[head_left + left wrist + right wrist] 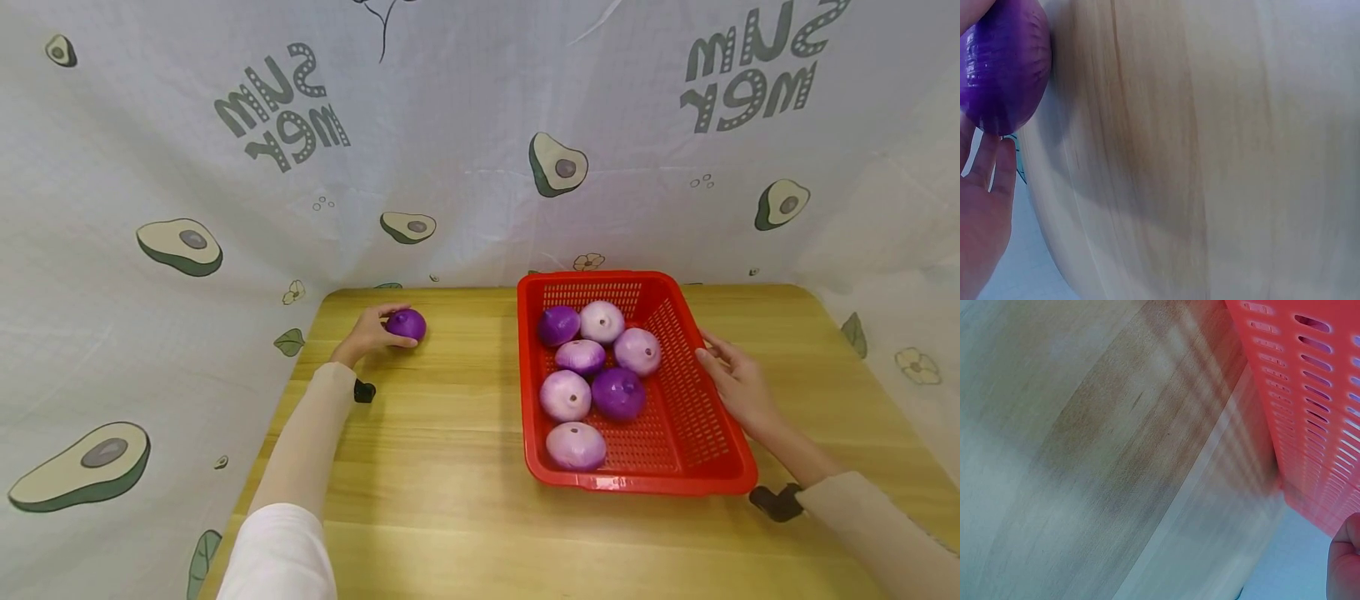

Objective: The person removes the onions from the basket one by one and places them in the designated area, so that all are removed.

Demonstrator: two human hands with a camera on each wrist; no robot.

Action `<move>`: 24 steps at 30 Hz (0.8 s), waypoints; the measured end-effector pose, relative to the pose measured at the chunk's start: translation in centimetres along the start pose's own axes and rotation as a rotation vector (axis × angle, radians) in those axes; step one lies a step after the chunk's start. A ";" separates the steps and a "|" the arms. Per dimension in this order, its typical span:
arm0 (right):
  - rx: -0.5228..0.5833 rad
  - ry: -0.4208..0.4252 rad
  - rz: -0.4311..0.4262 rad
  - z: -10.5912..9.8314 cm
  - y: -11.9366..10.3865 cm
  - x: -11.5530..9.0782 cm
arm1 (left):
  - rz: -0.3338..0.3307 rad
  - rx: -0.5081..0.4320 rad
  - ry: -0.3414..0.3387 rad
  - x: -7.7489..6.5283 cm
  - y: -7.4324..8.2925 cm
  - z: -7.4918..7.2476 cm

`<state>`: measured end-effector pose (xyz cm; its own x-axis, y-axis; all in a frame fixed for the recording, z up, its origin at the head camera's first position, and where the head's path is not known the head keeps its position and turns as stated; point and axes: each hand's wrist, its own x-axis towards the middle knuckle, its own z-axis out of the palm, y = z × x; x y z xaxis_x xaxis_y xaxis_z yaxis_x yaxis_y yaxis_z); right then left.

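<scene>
At the table's far left, my left hand [369,333] holds a dark purple onion [406,326] between thumb and fingers. The left wrist view shows this onion [1009,69] close up, partly cut off, with fingertips [1004,165] against its lower side. To the right stands a red plastic basket [528,400] with slotted walls. Several purple and pale lilac onions [618,393] lie in it, mostly on its left side. My right hand [738,383] grips the basket's right rim. In the right wrist view only a bit of that hand [1344,559] shows beside the slotted wall [1316,412].
Both hands work over a light wooden table [442,467]. A white cloth [465,158] printed with avocados and lettering hangs behind it and along the sides. Black wrist-camera parts [776,502] show at both wrists.
</scene>
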<state>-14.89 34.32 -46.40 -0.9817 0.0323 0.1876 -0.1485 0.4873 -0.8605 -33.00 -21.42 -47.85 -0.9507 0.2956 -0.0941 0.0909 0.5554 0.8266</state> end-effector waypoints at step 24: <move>0.018 -0.018 0.005 -0.1 -0.1 0.0 | 0.300 -0.023 -0.159 -0.5 7.4 -0.4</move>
<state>-14.89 34.34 -46.26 -0.9844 0.0189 0.1752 -0.1457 0.4714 -0.8698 -32.00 -17.78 -41.48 -0.8243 0.5616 0.0712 0.3512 0.4085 0.8425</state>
